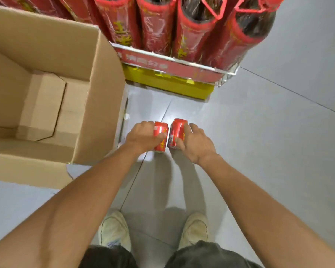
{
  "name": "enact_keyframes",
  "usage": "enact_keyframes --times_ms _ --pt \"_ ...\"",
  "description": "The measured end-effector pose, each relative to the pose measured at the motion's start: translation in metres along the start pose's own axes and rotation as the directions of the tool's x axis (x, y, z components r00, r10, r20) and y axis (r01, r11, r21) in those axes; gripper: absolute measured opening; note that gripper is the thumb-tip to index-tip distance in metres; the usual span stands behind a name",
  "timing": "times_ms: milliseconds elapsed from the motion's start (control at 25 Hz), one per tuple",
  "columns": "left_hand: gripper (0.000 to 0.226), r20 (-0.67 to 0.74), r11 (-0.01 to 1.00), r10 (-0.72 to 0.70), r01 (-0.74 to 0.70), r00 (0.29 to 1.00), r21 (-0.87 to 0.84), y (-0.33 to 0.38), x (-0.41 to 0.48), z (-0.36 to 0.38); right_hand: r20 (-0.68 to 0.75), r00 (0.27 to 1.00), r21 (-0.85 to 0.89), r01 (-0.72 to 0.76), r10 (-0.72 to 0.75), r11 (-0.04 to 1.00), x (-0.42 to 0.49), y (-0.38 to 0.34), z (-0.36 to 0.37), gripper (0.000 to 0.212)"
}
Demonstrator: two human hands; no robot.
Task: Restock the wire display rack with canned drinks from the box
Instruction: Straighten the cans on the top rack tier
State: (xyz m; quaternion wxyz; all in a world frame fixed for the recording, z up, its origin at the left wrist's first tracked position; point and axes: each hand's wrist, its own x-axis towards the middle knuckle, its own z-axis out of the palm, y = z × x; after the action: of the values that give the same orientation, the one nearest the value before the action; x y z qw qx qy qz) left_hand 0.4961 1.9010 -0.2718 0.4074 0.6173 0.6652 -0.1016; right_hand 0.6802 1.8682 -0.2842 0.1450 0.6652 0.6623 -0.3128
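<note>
Both bare arms reach forward and down, each hand gripping one red can.

The left hand (143,135) hangs just right of the cardboard box (97,93), knuckles up, fingers curled over the left can (161,139) and thumb lying across its face. The right hand (196,144), farther right of the box, mirrors it, with fingers wrapped round the outer side of the right can (177,133) and thumb on its front. The forearms converge, so the hands sit close together.

box (105,93) at your left | rack (172,64) ahead, right of box | left can (161,128) beside right can (177,128) (just apart), before rack
</note>
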Motion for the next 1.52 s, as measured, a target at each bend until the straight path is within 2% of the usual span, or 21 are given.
enact_keyframes --times_ms 160,280,360,480,560,720,920,1000,1080,1160,1280,1360,1520 --pt "0.050 -0.093 0.997 -0.041 0.035 0.995 -0.066 -0.030 0.066 0.057 -0.122 0.992 0.099 -0.012 0.024 0.995 0.053 0.019 0.051 0.065" --pt "0.056 -0.199 0.987 -0.028 -0.004 0.980 -0.158 -0.028 0.088 0.077 -0.240 0.967 0.325 0.001 0.082 0.946 0.074 0.019 0.078 0.073" --pt "0.053 -0.237 0.966 -0.050 -0.014 0.970 -0.258 -0.027 0.099 0.084 -0.326 0.936 0.471 0.039 0.133 0.881 0.083 0.016 0.090 0.067" --pt "0.051 -0.239 0.933 -0.095 0.002 0.966 -0.360 -0.021 0.089 0.072 -0.355 0.924 0.579 0.097 0.143 0.809 0.071 0.010 0.078 0.048" --pt "0.049 -0.244 0.897 -0.097 -0.021 0.965 -0.442 -0.009 0.062 0.047 -0.351 0.925 0.604 0.109 0.141 0.790 0.047 0.005 0.050 0.052" --pt "0.047 -0.321 0.832 -0.045 -0.142 0.946 -0.536 0.048 -0.052 -0.071 -0.407 0.901 0.627 0.160 0.146 0.762 -0.053 -0.032 -0.081 0.066" --pt "0.038 -0.451 0.767 0.030 -0.309 0.892 -0.562 0.141 -0.228 -0.285 -0.534 0.835 0.594 0.259 0.133 0.762 -0.210 -0.113 -0.317 0.074" --pt "0.046 -0.533 0.758 0.040 -0.373 0.845 -0.535 0.174 -0.294 -0.380 -0.592 0.800 0.550 0.313 0.097 0.774 -0.270 -0.151 -0.420 0.077" --pt "0.060 -0.586 0.756 0.063 -0.422 0.808 -0.500 0.211 -0.358 -0.477 -0.672 0.738 0.498 0.391 0.060 0.774 -0.329 -0.191 -0.522 0.078" --pt "0.064 -0.626 0.735 0.111 -0.488 0.772 -0.471 0.244 -0.413 -0.567 -0.742 0.669 0.456 0.454 0.046 0.765 -0.376 -0.225 -0.614 0.077" --pt "0.067 -0.730 0.714 0.180 -0.598 0.659 -0.364 0.287 -0.474 -0.669 -0.830 0.558 0.388 0.542 0.026 0.745 -0.421 -0.262 -0.716 0.075" --pt "0.061 -0.783 0.716 0.223 -0.643 0.581 -0.272 0.313 -0.500 -0.721 -0.872 0.488 0.363 0.600 0.032 0.713 -0.439 -0.280 -0.767 0.073" --pt "0.042 -0.816 0.686 0.320 -0.712 0.481 -0.150 0.350 -0.514 -0.792 -0.932 0.357 0.292 0.643 0.061 0.708 -0.439 -0.296 -0.841 0.072"
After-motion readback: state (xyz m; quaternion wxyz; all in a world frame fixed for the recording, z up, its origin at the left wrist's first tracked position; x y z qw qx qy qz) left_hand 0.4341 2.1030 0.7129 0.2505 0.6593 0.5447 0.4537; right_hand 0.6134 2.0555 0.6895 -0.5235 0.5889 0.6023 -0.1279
